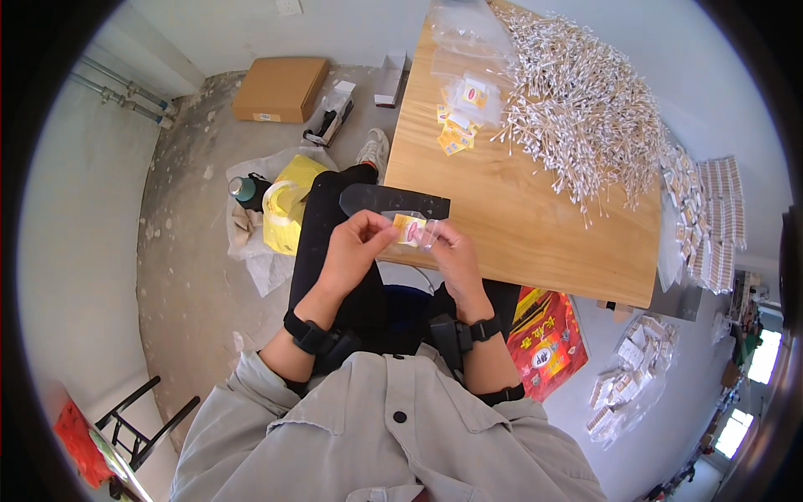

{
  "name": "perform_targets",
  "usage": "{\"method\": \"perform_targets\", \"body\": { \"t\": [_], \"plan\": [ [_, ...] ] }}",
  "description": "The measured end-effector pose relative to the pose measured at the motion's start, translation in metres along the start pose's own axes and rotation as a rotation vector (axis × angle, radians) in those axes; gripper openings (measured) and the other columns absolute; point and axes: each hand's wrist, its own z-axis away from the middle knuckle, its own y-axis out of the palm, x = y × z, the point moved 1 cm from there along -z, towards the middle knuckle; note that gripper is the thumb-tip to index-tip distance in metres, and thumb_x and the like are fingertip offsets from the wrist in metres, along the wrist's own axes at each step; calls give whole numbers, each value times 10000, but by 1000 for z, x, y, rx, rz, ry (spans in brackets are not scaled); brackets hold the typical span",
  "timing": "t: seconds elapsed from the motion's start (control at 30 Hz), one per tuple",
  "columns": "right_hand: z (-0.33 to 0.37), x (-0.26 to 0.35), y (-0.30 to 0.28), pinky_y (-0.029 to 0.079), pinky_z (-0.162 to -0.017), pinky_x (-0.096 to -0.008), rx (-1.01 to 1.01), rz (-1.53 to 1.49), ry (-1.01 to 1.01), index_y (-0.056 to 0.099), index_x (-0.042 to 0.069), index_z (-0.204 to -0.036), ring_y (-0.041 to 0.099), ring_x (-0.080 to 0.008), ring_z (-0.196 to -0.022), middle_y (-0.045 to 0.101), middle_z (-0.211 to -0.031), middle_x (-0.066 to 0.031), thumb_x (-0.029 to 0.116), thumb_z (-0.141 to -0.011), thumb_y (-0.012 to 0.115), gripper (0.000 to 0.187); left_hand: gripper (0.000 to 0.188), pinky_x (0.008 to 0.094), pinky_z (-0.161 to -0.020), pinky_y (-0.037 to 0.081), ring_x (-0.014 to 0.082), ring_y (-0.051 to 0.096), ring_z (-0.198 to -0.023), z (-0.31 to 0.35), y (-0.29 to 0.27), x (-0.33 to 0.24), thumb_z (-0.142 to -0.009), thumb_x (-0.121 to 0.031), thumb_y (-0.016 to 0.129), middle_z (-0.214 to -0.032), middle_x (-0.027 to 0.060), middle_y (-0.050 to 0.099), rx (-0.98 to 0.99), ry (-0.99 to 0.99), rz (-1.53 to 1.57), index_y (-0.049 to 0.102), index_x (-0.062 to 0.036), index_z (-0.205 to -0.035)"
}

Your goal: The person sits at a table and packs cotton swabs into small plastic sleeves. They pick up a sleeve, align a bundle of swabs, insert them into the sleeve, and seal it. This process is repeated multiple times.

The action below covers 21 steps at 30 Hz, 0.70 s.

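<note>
In front of my lap, beside the table's near-left corner, I hold a small yellow-and-white printed card (407, 227) together with a clear plastic bag (429, 237). My left hand (354, 253) pinches the card's left edge between thumb and fingers. At the other side, my right hand (457, 261) has its fingertips closed on the clear bag. How far the card sits inside the bag is hard to make out. More yellow cards (456, 138) lie loose on the wooden table (502, 226), next to a stack of clear bags (468, 46).
A big heap of cotton swabs (577, 100) covers the table's far right, with packed swab bundles (715, 217) beyond. On the floor are a cardboard box (280, 89), a yellow bag (288, 205), a bottle (242, 188), a red bag (548, 343) and a clear sack of packs (631, 376).
</note>
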Motion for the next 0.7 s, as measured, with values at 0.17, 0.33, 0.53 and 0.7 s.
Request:
{"method": "perform_targets", "body": {
  "t": [0.17,0.33,0.53,0.7],
  "plan": [
    [1,18,3,464,-746,-235,73,-81,141,655,-33,-968,576,-89,-827,631,-893,-24,151,-924,665,190,111,193,-706,431,34,526,-735,-5,-28,6,-907,-97,693,-798,-43,594,-45,-78,226,607,-60,-967],
    [1,17,11,476,-711,-230,41,-131,239,657,-18,-950,591,-79,-820,647,-870,-24,163,-924,656,183,584,295,-864,457,186,544,-1014,-1,-35,-9,-740,-106,803,-1147,108,544,-298,208,-605,513,-23,-1240],
    [-4,13,30,498,-661,-240,120,115,154,643,-28,-924,608,-72,-755,647,-816,-30,173,-920,661,202,841,447,-1055,341,347,439,-1266,8,-7,-32,-583,-192,882,-1300,137,491,162,557,-953,515,-81,-1332],
    [-5,5,36,491,-631,-239,157,95,108,630,-22,-895,606,-73,-716,639,-782,-29,180,-919,666,207,729,411,-998,392,327,526,-1138,4,-17,-29,-622,-150,849,-1190,119,562,164,474,-911,558,-86,-1288]
  ]
}}
